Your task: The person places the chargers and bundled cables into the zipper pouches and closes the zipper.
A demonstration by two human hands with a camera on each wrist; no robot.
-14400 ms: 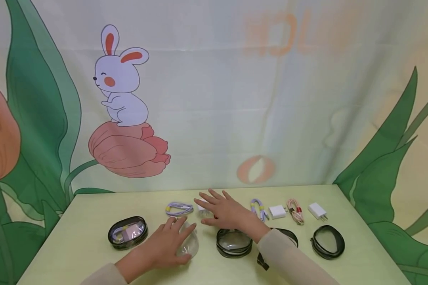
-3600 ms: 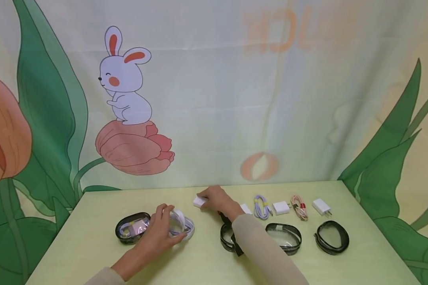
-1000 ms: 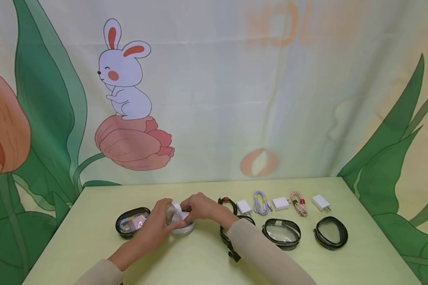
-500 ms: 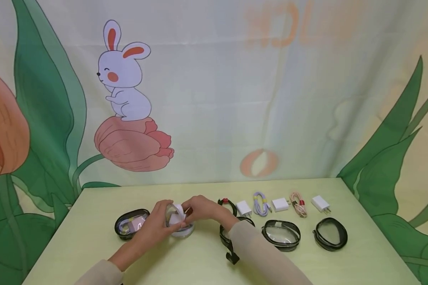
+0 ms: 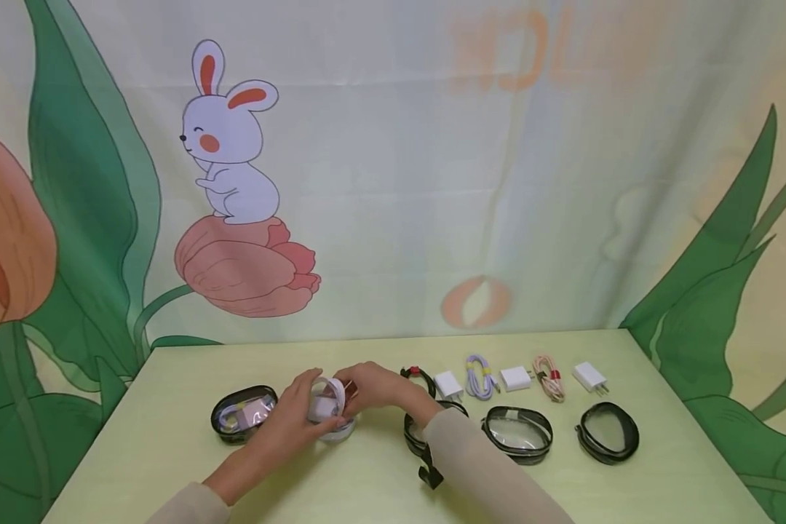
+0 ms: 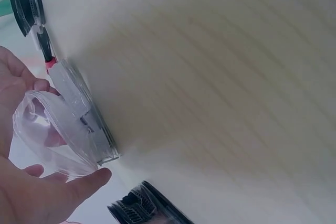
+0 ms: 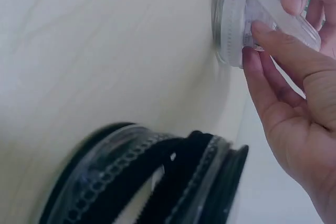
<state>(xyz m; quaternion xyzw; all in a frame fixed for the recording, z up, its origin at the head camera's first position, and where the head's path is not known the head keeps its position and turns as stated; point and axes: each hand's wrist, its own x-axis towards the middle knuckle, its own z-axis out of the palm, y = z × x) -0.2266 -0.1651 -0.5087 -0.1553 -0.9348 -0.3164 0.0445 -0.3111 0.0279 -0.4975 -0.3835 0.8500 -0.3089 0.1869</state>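
Near the left of the table stands a clear zip pouch [image 5: 340, 431] with white edging, its lid raised. My left hand [image 5: 288, 418] grips its left side, fingers behind and thumb in front; the left wrist view shows the transparent lid [image 6: 58, 129] between thumb and fingers. A white charger [image 5: 322, 409] shows through the clear plastic. My right hand [image 5: 376, 386] is at the pouch's right edge; in the right wrist view its thumb and a finger pinch the pouch wall [image 7: 233, 24]. The lavender cable inside is mostly hidden.
Left of the hands lies a black-edged pouch [image 5: 225, 429] with a cable and charger inside. To the right are black-edged pouches [image 5: 522, 460], [image 5: 622, 453], another partly behind my right forearm. Behind them lie a black cable [image 5: 419, 375], lavender cable [image 5: 478, 378], pink cable [image 5: 549, 378] and white chargers [image 5: 516, 378].
The lavender cable, then the charger, went from the table's back into the clear pouch. In the last second the right hand let go of the charger and took the pouch's edge.
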